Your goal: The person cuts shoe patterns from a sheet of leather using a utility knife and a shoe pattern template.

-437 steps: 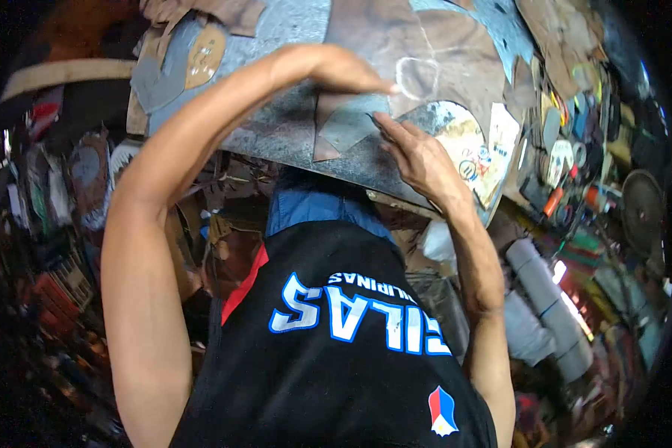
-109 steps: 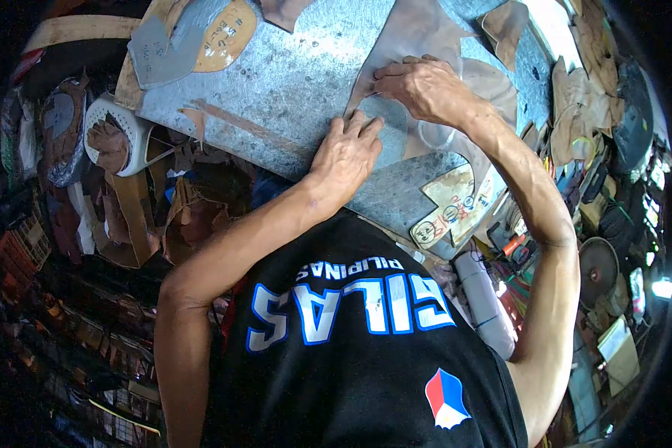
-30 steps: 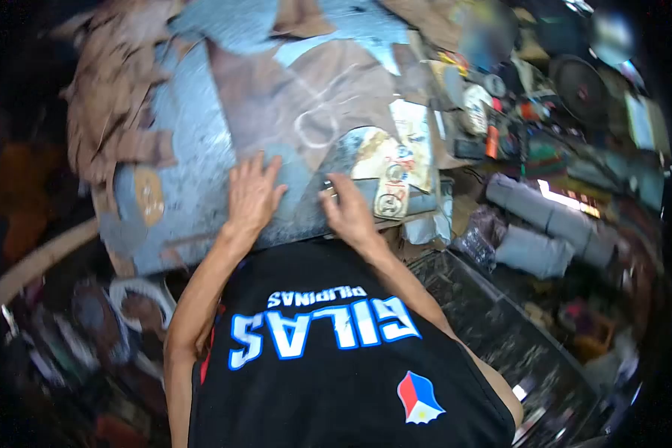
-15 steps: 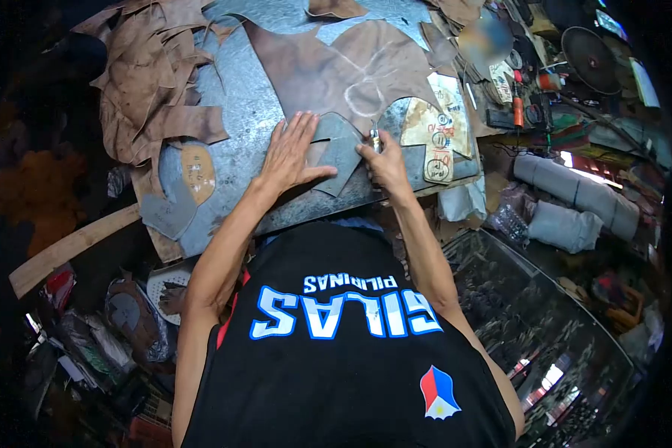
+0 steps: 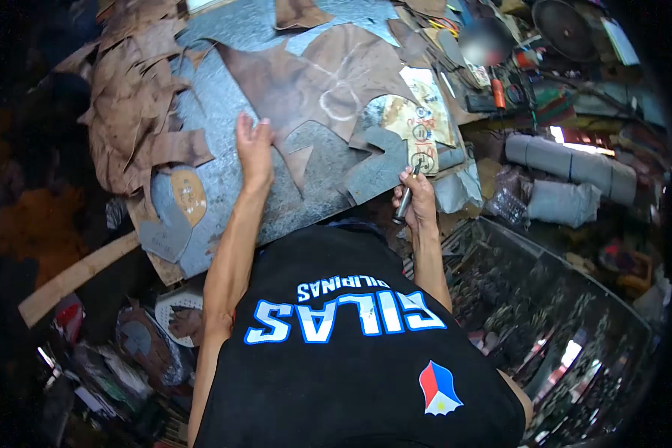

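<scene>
Left hand (image 5: 254, 144) lies flat, fingers close together and thumb apart, on the near edge of the brown leather sheet (image 5: 317, 71), which is spread over the metal-topped board (image 5: 216, 175). Right hand (image 5: 418, 196) is fisted around a slim metal tool (image 5: 405, 200) at the board's near edge, just beside a grey cut piece (image 5: 377, 160). Leather scraps (image 5: 131, 89) are heaped to the left.

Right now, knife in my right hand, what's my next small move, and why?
Probably carry the knife in your right hand up to the chalk outline on the brown leather: your left hand rests at that leather's edge, and the outline looks uncut.
</scene>
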`<control>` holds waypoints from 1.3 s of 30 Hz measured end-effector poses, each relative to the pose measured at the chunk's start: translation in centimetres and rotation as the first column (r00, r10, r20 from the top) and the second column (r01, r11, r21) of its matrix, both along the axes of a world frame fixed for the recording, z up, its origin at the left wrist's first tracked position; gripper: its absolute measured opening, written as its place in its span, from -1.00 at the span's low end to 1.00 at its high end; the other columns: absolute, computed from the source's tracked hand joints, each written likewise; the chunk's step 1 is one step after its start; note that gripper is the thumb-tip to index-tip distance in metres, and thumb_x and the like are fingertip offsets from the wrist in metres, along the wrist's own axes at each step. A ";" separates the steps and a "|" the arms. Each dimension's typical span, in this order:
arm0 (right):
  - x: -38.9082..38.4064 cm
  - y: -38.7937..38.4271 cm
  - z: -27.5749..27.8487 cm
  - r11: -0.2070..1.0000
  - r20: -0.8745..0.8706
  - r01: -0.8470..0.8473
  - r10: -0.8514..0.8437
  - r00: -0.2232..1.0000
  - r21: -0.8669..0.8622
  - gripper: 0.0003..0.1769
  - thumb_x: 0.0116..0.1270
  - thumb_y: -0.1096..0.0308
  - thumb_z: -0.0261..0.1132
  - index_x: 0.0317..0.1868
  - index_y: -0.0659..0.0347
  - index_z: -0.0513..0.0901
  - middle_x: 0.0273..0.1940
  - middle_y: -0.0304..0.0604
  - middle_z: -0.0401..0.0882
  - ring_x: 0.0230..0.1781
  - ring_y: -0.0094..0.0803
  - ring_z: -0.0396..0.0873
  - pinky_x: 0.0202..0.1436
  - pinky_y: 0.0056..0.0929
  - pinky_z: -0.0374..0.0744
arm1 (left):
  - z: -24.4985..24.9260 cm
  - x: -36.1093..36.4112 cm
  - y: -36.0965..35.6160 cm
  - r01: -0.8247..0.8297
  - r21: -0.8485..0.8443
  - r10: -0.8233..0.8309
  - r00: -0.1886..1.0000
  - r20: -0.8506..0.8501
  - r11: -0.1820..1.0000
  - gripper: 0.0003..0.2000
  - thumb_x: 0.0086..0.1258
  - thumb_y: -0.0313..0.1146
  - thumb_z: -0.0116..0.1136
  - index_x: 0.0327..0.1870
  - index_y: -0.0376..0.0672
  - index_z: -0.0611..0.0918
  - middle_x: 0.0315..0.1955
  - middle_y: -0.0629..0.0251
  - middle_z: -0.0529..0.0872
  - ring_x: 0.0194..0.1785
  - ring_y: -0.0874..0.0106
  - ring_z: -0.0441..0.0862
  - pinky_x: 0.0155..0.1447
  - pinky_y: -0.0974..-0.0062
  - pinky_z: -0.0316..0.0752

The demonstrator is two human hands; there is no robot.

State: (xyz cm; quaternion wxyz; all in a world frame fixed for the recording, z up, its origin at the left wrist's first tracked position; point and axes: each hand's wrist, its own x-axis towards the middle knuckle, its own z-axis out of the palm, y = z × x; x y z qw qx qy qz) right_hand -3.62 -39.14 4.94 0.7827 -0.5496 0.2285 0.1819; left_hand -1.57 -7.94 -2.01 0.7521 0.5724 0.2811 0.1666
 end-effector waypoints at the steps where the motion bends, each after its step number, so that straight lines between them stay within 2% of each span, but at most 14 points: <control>1: -0.1 -0.4 0.1 0.993 0.011 0.073 -0.074 0.997 0.095 -0.80 0.34 0.41 0.33 -0.14 0.12 0.46 -0.42 -0.32 0.46 -0.60 -0.52 0.51 -0.62 -0.49 0.52 | -0.1 0.3 0.8 -0.078 -0.172 0.074 0.997 -0.025 0.982 -0.39 0.45 -0.36 0.16 0.45 -0.30 0.21 0.30 -0.01 0.41 0.25 0.25 0.48 0.24 0.34 0.46; 3: -0.2 -2.0 -0.7 0.982 0.006 0.111 -0.113 0.994 0.156 -0.79 0.34 0.42 0.32 -0.10 0.09 0.46 -0.39 -0.34 0.45 -0.53 -0.51 0.54 -0.58 -0.45 0.54 | -0.7 1.0 2.6 -0.155 -0.326 0.143 0.988 -0.060 0.933 -0.36 0.43 -0.40 0.19 0.45 -0.31 0.18 0.21 0.01 0.50 0.15 0.33 0.55 0.13 0.43 0.53; 6: -0.4 -3.0 -1.4 0.957 -0.033 0.227 -0.225 0.974 0.180 -0.79 0.34 0.43 0.31 -0.09 0.07 0.47 -0.35 -0.36 0.48 -0.52 -0.51 0.54 -0.57 -0.46 0.52 | 1.4 2.0 4.0 0.217 -0.427 -0.307 0.939 -0.154 0.878 -0.55 0.39 -0.36 0.25 0.22 -0.36 0.43 -0.31 0.34 0.67 -0.37 0.45 0.60 -0.29 0.50 0.52; 10: -0.1 -3.6 -1.2 0.962 -0.052 0.221 -0.216 0.975 0.157 -0.80 0.34 0.43 0.31 -0.09 0.07 0.47 -0.39 -0.36 0.49 -0.52 -0.51 0.56 -0.57 -0.45 0.53 | 2.2 2.3 2.6 0.518 0.172 -0.404 0.801 -0.442 0.838 -0.66 0.38 -0.40 0.23 0.11 -0.35 0.52 -0.23 0.26 0.70 -0.29 0.50 0.63 -0.26 0.57 0.56; 18: 1.2 -7.1 1.1 0.940 -0.023 0.335 -0.334 0.942 0.065 -0.73 0.28 0.33 0.34 -0.06 0.07 0.47 -0.41 -0.35 0.50 -0.56 -0.58 0.51 -0.60 -0.48 0.56 | 3.5 -9.1 10.4 0.495 -0.093 -0.464 0.710 -0.530 0.864 -0.60 0.40 -0.46 0.14 0.24 -0.32 0.46 -0.24 0.17 0.70 -0.34 0.47 0.62 -0.35 0.50 0.53; 21: 2.0 -7.4 1.2 0.938 -0.035 0.328 -0.327 0.945 0.111 -0.73 0.28 0.29 0.34 -0.04 0.02 0.50 -0.40 -0.37 0.53 -0.55 -0.61 0.53 -0.59 -0.51 0.57 | 7.6 -9.9 9.0 0.591 0.311 -0.158 0.609 -0.777 0.744 -0.61 0.40 -0.40 0.16 0.22 -0.32 0.49 -0.30 0.10 0.71 -0.34 0.42 0.63 -0.29 0.42 0.53; 23: 2.9 -6.8 1.5 0.918 -0.120 0.377 -0.363 0.924 0.123 -0.75 0.29 0.28 0.34 -0.04 -0.04 0.54 -0.40 -0.41 0.55 -0.55 -0.61 0.56 -0.59 -0.53 0.57 | 11.2 -8.4 5.4 0.443 0.824 0.099 0.858 -0.504 0.353 -0.66 0.42 -0.34 0.16 0.14 -0.31 0.56 -0.31 0.09 0.73 -0.29 0.39 0.66 -0.17 0.39 0.54; 24: 3.5 -6.4 1.6 0.918 -0.137 0.360 -0.340 0.931 0.167 -0.77 0.29 0.27 0.34 -0.05 -0.08 0.57 -0.39 -0.44 0.58 -0.54 -0.60 0.59 -0.60 -0.53 0.55 | 14.3 -6.1 2.2 0.467 0.592 -0.074 0.821 -0.565 0.657 -0.69 0.44 -0.29 0.15 0.07 -0.32 0.63 -0.28 0.08 0.75 -0.24 0.37 0.68 -0.07 0.39 0.53; 25: 4.0 -5.8 1.6 0.921 -0.148 0.352 -0.329 0.933 0.169 -0.77 0.29 0.27 0.34 -0.05 -0.08 0.57 -0.39 -0.44 0.58 -0.54 -0.60 0.59 -0.60 -0.53 0.55 | 12.2 -5.9 1.0 0.549 0.456 -0.258 0.790 -0.556 0.700 -0.68 0.48 -0.23 0.11 0.04 -0.30 0.65 -0.27 0.12 0.77 -0.22 0.38 0.69 -0.06 0.43 0.53; 27: 5.5 -4.2 1.6 0.906 -0.097 0.295 -0.279 0.955 0.303 -0.77 0.30 0.28 0.34 -0.04 -0.07 0.58 -0.39 -0.45 0.59 -0.54 -0.60 0.59 -0.61 -0.52 0.54 | 12.3 -2.4 -3.5 0.786 -0.197 -0.759 0.448 -0.472 0.586 -0.46 0.57 0.05 -0.08 0.06 -0.36 0.63 -0.21 0.12 0.77 -0.17 0.40 0.70 0.00 0.47 0.57; 30: 7.1 -2.0 2.7 0.894 -0.102 0.291 -0.272 0.957 0.341 -0.78 0.32 0.29 0.32 -0.05 -0.04 0.53 -0.37 -0.41 0.57 -0.51 -0.57 0.58 -0.58 -0.48 0.55 | 10.0 0.4 -11.4 0.587 -0.670 -0.818 0.573 -0.051 0.454 -0.34 0.55 0.13 -0.09 0.16 -0.49 0.52 0.01 0.09 0.69 0.04 0.41 0.63 0.17 0.47 0.50; 33: 7.5 -1.5 2.6 0.879 -0.093 0.281 -0.266 0.959 0.386 -0.77 0.34 0.32 0.30 -0.05 -0.03 0.45 -0.34 -0.39 0.52 -0.47 -0.52 0.57 -0.53 -0.42 0.57 | 11.3 3.9 -14.7 0.490 -0.697 -0.604 0.790 0.102 0.523 -0.54 0.61 -0.09 -0.09 0.15 -0.36 0.57 -0.14 0.15 0.74 -0.10 0.40 0.71 0.03 0.48 0.59; 35: 7.6 -1.5 1.9 0.866 -0.071 0.264 -0.259 0.963 0.425 -0.75 0.34 0.35 0.30 -0.05 -0.04 0.44 -0.33 -0.39 0.49 -0.46 -0.51 0.57 -0.51 -0.39 0.57 | 7.9 5.5 -13.6 0.593 -0.587 -0.767 0.638 -0.076 0.551 -0.66 0.56 -0.20 0.00 -0.03 -0.34 0.65 -0.31 0.19 0.76 -0.33 0.47 0.71 -0.19 0.51 0.63; 39: 7.0 -2.4 1.0 0.878 -0.080 0.278 -0.269 0.960 0.389 -0.77 0.34 0.39 0.29 -0.06 0.00 0.44 -0.34 -0.37 0.45 -0.41 -0.43 0.58 -0.46 -0.34 0.55 | 11.0 10.8 -13.5 0.437 -0.518 -0.579 0.802 -0.144 0.735 -0.73 0.45 -0.30 0.19 -0.45 -0.30 0.63 -0.59 0.34 0.65 -0.63 0.58 0.51 -0.53 0.63 0.42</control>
